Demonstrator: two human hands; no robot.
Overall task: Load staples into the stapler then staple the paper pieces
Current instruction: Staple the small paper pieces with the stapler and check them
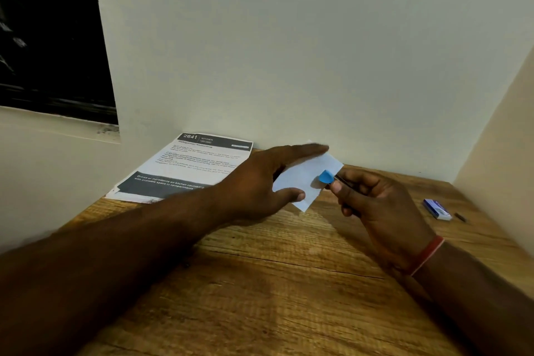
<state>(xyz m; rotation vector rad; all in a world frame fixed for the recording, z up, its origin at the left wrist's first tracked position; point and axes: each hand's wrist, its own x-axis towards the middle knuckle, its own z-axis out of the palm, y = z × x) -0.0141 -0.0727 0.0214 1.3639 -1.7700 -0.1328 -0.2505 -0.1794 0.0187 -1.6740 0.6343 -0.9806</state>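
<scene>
The left hand [260, 179], fingers straight, steadies white paper pieces [306, 179] mid-frame; the right hand [372, 202] curls round a small blue-tipped stapler [328, 176]. If the sheets shift, the staple could miss one.

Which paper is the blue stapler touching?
The little plain white paper, between the left hand and the blue stapler in the right hand. The big printed sheet lies flat by the wall, untouched.
</scene>
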